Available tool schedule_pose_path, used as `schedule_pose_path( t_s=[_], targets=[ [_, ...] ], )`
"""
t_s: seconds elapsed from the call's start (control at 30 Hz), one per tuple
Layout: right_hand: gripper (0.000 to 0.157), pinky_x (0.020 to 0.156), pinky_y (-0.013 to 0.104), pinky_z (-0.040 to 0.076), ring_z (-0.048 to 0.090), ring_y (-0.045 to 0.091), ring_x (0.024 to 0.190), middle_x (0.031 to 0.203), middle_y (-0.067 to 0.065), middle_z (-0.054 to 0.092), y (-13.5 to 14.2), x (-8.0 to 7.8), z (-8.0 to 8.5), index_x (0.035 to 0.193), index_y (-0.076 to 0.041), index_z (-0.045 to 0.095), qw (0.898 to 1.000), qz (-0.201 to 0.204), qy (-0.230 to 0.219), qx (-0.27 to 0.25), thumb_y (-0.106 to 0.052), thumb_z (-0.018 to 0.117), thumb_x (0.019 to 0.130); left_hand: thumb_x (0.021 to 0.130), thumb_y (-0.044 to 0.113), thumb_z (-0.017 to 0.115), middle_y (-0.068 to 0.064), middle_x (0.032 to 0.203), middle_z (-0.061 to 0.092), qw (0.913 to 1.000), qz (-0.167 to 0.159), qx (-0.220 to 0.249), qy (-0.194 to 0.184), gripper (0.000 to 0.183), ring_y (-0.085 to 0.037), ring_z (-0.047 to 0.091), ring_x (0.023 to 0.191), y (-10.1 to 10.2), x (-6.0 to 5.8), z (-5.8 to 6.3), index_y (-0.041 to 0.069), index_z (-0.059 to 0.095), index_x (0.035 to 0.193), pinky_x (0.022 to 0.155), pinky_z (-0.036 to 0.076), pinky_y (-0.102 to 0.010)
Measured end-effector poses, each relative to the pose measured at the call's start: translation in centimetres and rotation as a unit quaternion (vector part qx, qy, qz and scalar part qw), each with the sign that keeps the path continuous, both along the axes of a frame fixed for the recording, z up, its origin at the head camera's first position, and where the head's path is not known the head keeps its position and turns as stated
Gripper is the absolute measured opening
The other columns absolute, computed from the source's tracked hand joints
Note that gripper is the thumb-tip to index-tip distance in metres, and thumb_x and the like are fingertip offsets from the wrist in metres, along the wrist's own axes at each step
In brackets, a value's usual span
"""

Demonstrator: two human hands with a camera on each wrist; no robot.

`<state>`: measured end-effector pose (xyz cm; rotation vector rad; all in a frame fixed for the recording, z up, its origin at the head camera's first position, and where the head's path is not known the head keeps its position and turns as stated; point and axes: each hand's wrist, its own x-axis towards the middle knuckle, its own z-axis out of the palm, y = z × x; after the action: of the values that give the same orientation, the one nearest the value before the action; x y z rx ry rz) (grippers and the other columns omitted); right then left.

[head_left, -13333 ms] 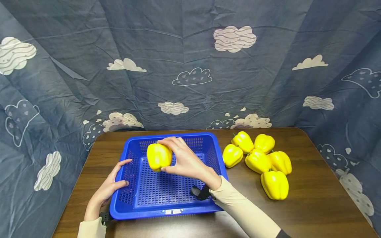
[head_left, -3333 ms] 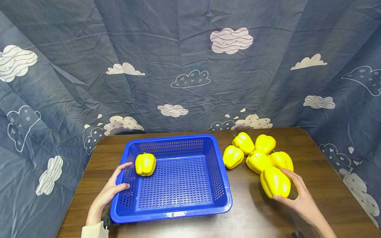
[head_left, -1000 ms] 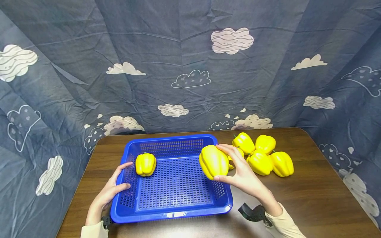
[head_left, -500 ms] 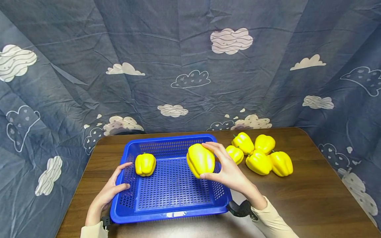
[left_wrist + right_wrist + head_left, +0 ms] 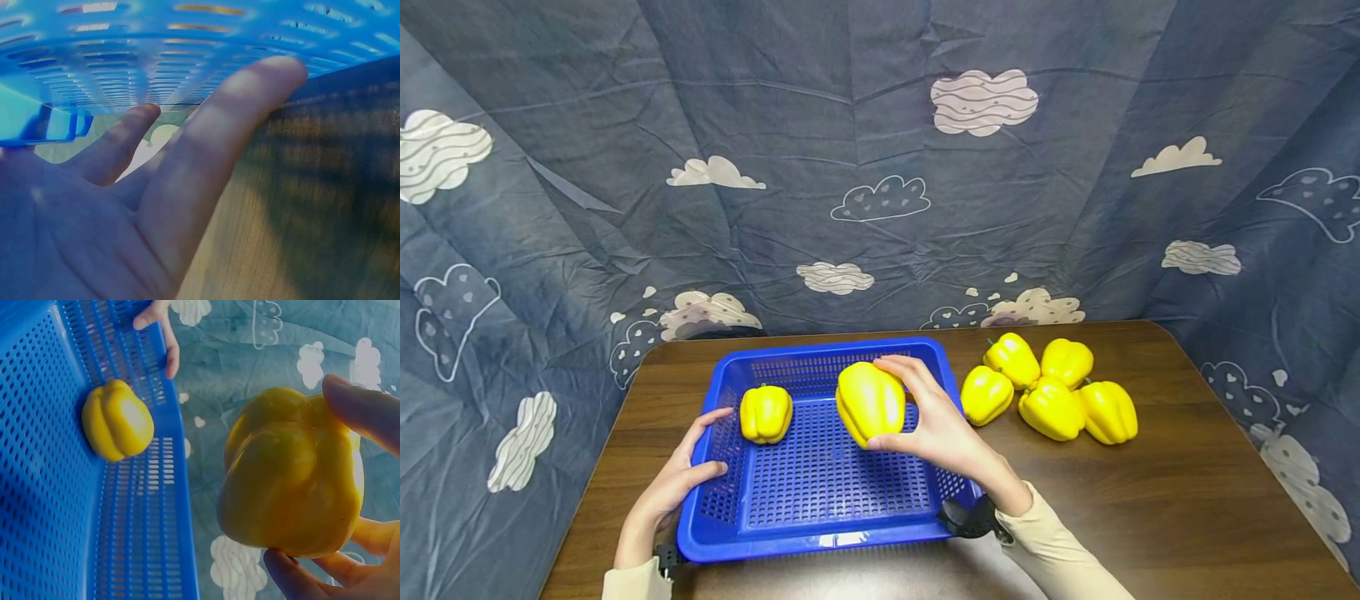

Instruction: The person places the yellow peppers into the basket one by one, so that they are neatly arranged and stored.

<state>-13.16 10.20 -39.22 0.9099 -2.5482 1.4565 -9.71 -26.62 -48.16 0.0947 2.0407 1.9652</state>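
My right hand (image 5: 936,425) holds a yellow bell pepper (image 5: 870,404) between thumb and fingers, above the middle of the blue plastic basket (image 5: 831,540). The right wrist view shows the held pepper (image 5: 290,478) close up, with the thumb on one side and fingertips on the other. A second bell pepper (image 5: 766,414) lies in the basket near its left wall. At the left rim my left hand (image 5: 668,482) grips the basket, thumb and forefinger reaching over the edge. Seen from the left wrist, that hand (image 5: 150,187) lies along the slotted wall (image 5: 144,69).
Several more yellow bell peppers (image 5: 1052,408) lie grouped on the wooden table (image 5: 1187,500) to the right of the basket. One of them (image 5: 987,395) sits close by the basket's right rim. A dark blue cloud-printed cloth (image 5: 880,133) hangs behind the table.
Right hand picked a bell pepper from the group's front and carried it left over the basket. Earlier it held another pepper, now lying in the basket. Left hand stays at the rim.
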Motion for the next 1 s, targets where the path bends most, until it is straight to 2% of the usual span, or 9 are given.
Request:
schedule_pose_path(
  t_s=[0.27, 0.5, 1.0],
  targets=[
    [0.085, 0.096, 0.039, 0.043, 0.042, 0.021, 0.124, 0.137, 0.006, 0.041, -1.9, -0.3, -0.6, 0.137, -0.009, 0.046, 1.0, 0.014, -0.003, -0.005, -0.025, 0.089, 0.064, 0.084, -0.003, 0.051, -0.029, 0.143, 0.02, 1.0, -0.006, 0.005, 0.003, 0.071, -0.043, 0.046, 0.111, -0.1, -0.1, 0.0, 0.018, 0.022, 0.146, 0.077, 0.051, -0.053],
    [0.087, 0.1, 0.042, 0.038, 0.042, 0.021, 0.124, 0.138, 0.004, 0.041, -3.6, -0.8, -0.7, 0.137, -0.01, 0.046, 1.0, 0.015, -0.007, -0.002, -0.025, 0.089, 0.063, 0.084, -0.003, 0.051, -0.03, 0.143, 0.021, 1.0, -0.004, 0.001, 0.004, 0.071, -0.046, 0.044, 0.113, 0.0, -0.2, 0.1, 0.018, 0.022, 0.146, 0.078, 0.051, -0.054],
    [0.085, 0.098, 0.042, 0.04, 0.043, 0.022, 0.121, 0.135, 0.005, 0.041, -5.8, -2.0, -0.9, 0.136, -0.01, 0.047, 1.0, 0.02, -0.019, -0.004, -0.024, 0.089, 0.063, 0.084, -0.004, 0.051, -0.03, 0.143, 0.02, 0.9999, -0.002, 0.01, -0.001, 0.072, -0.043, 0.047, 0.11, 0.0, -0.1, 0.0, 0.019, 0.022, 0.146, 0.077, 0.051, -0.054]
  ],
)
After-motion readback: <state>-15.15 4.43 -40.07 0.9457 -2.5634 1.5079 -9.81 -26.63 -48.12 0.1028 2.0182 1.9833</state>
